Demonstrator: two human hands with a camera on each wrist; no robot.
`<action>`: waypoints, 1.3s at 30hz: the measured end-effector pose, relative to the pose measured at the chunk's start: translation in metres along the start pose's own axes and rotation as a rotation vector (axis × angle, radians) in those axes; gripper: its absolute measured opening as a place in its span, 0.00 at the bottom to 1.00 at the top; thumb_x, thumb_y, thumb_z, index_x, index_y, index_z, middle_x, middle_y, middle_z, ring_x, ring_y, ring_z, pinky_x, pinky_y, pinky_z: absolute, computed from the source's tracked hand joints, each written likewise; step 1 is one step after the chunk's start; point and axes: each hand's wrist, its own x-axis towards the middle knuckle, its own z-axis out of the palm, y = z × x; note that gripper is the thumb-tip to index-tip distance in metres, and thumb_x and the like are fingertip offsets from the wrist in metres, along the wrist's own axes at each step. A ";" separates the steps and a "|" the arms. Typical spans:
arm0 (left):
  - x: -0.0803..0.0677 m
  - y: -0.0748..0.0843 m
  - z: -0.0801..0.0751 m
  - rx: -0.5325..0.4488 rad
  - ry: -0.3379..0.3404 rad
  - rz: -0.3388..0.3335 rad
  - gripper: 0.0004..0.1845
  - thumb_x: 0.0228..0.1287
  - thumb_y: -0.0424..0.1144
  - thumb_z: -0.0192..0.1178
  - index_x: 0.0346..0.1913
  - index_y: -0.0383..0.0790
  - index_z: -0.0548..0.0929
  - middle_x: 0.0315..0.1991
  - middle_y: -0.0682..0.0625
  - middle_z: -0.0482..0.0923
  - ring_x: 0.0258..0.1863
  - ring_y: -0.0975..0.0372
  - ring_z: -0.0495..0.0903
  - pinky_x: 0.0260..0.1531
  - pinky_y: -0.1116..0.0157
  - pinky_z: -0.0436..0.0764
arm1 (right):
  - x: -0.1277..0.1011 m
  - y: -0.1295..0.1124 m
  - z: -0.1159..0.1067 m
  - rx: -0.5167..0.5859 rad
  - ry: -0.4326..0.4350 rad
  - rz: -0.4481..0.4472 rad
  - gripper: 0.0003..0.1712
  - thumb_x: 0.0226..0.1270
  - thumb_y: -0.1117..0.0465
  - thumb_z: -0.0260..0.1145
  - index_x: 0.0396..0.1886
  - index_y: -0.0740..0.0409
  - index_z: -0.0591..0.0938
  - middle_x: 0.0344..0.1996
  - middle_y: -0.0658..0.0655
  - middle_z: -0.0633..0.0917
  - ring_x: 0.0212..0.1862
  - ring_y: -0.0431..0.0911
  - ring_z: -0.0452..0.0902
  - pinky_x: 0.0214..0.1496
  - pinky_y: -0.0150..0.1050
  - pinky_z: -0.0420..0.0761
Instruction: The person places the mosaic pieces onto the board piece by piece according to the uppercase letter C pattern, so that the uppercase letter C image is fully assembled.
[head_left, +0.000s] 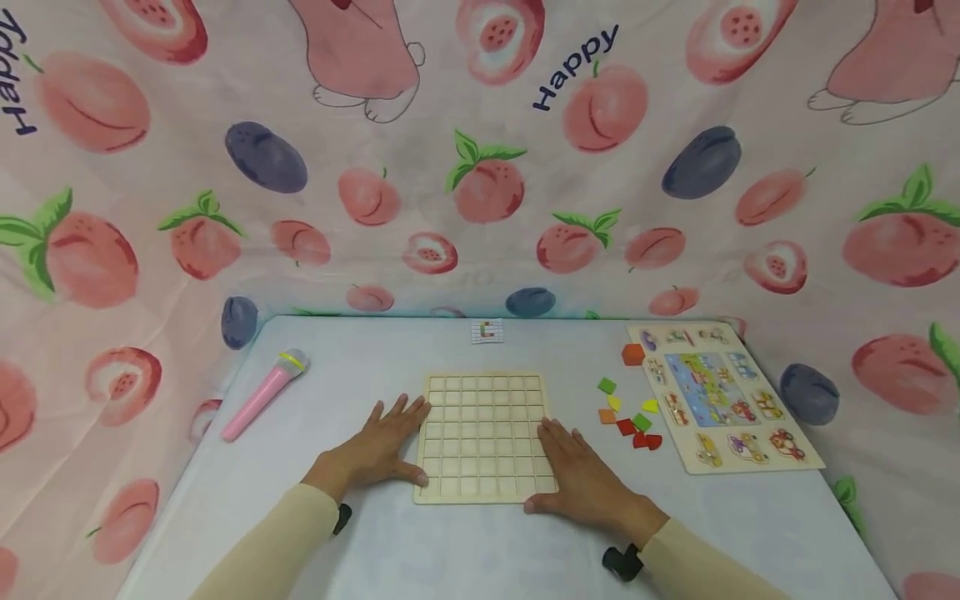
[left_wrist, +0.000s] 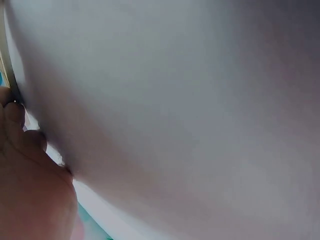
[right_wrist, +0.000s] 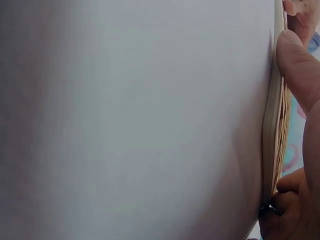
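Note:
A pale wooden grid board (head_left: 483, 417) lies flat in the middle of the white table (head_left: 360, 542). My left hand (head_left: 378, 450) rests flat at its left edge, fingers spread, the thumb against the board's near left corner. My right hand (head_left: 581, 483) lies flat over the board's near right corner with straight fingers. In the right wrist view the board's edge (right_wrist: 272, 125) shows from the side with my thumb (right_wrist: 297, 65) against it. The left wrist view shows mostly white table (left_wrist: 175, 110) and part of my left hand (left_wrist: 30, 195).
Several small coloured pieces (head_left: 630, 412) lie right of the board, with an orange block (head_left: 633, 354) further back. A picture puzzle board (head_left: 720, 396) sits at the right. A pink toy microphone (head_left: 262, 393) lies at the left; a small card (head_left: 487, 331) sits at the back edge. Fruit-print cloth surrounds the table.

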 end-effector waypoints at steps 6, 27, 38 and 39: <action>-0.003 -0.001 -0.003 -0.004 -0.006 -0.036 0.66 0.51 0.65 0.78 0.86 0.43 0.52 0.87 0.48 0.45 0.87 0.47 0.36 0.84 0.40 0.32 | 0.005 -0.004 -0.001 0.028 -0.001 -0.020 0.71 0.54 0.27 0.77 0.85 0.63 0.57 0.85 0.62 0.57 0.86 0.57 0.49 0.87 0.60 0.51; 0.001 0.004 -0.004 -0.087 -0.005 -0.020 0.66 0.51 0.62 0.79 0.86 0.43 0.52 0.87 0.48 0.45 0.87 0.48 0.34 0.83 0.42 0.29 | 0.001 0.072 -0.048 0.589 0.301 0.248 0.46 0.74 0.50 0.72 0.84 0.47 0.61 0.79 0.63 0.66 0.76 0.64 0.66 0.73 0.63 0.76; 0.004 0.004 -0.002 -0.066 0.003 -0.040 0.66 0.51 0.62 0.80 0.86 0.45 0.53 0.87 0.51 0.45 0.87 0.51 0.35 0.84 0.44 0.30 | 0.012 0.137 -0.063 0.515 0.281 0.374 0.29 0.76 0.55 0.68 0.74 0.53 0.77 0.78 0.67 0.67 0.77 0.67 0.58 0.77 0.72 0.59; 0.004 0.003 -0.001 -0.066 0.003 -0.045 0.66 0.51 0.62 0.80 0.86 0.45 0.53 0.87 0.51 0.45 0.87 0.51 0.35 0.84 0.44 0.30 | 0.014 0.136 -0.061 0.500 0.280 0.373 0.28 0.76 0.55 0.68 0.72 0.54 0.79 0.77 0.67 0.68 0.77 0.67 0.58 0.77 0.72 0.59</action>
